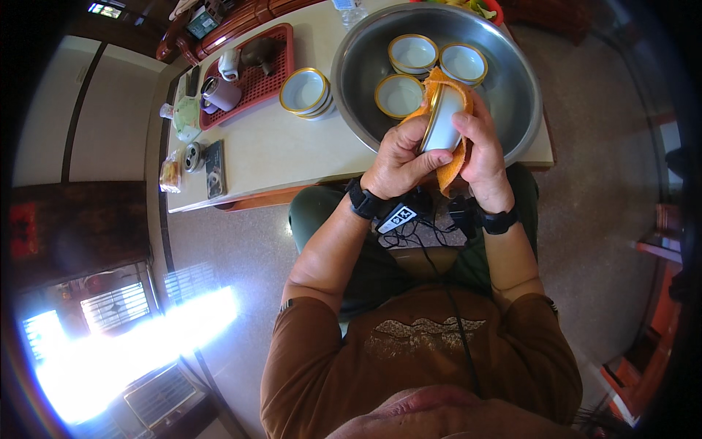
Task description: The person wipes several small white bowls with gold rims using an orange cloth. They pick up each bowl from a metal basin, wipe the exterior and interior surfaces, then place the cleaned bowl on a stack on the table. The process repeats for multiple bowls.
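A white bowl with a gold rim is tipped on its side between my two hands. My left hand grips its near edge, thumb along the wall. My right hand presses an orange cloth around it, thumb on the bowl's outside. Under and beyond my hands stands a wide stainless steel basin. Inside it sit more gold-rimmed white bowls: one at the back, another at the right, and one at the left partly behind the cloth. Some of these are stacked.
Left of the basin, a stack of similar bowls stands on the table. A red plastic tray carries cups and a dark pot. Farther left are an open can and a dark booklet. Cables hang below my wrists.
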Action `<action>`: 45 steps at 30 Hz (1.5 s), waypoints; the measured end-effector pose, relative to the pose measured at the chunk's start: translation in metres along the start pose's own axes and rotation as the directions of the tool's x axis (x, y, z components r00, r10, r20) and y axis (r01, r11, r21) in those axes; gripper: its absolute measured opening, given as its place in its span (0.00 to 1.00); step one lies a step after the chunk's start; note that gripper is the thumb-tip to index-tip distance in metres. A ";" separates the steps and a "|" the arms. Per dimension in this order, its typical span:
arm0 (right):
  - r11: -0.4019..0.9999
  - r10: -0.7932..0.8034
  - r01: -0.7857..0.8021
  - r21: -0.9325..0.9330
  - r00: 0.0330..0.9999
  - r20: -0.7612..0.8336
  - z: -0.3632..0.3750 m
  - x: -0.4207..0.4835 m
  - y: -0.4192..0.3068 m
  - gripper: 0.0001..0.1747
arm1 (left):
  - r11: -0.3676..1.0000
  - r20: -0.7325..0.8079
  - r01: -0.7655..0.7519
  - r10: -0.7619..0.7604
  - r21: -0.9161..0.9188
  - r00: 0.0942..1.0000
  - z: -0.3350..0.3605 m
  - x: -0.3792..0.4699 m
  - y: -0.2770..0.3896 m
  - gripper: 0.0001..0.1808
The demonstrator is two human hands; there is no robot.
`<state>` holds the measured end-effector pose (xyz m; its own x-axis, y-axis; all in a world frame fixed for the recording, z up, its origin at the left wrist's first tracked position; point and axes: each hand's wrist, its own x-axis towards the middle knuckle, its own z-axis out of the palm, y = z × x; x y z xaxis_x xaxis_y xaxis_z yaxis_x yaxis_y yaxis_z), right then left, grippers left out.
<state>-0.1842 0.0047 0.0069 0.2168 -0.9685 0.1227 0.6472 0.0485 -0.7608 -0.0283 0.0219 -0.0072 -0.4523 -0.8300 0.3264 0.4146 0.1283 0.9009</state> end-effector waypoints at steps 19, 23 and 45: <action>0.997 -0.017 0.023 -0.078 0.997 0.073 0.000 0.000 0.006 0.40 | 0.998 -0.057 -0.061 0.060 -0.027 0.997 0.004 -0.001 0.009 0.13; 0.990 -0.073 0.076 -0.118 0.997 0.032 0.006 -0.005 0.005 0.39 | 0.992 -0.096 -0.084 0.075 -0.095 0.993 0.001 -0.001 0.009 0.15; 0.994 0.094 -0.095 -0.058 0.995 -0.015 0.008 0.005 0.008 0.35 | 0.953 -0.073 -0.192 0.214 0.232 0.974 -0.016 0.005 -0.008 0.13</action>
<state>-0.1721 0.0026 0.0069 0.2656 -0.9632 0.0412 0.5804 0.1257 -0.8046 -0.0212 0.0086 -0.0174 -0.2944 -0.8206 0.4899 0.2989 0.4079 0.8627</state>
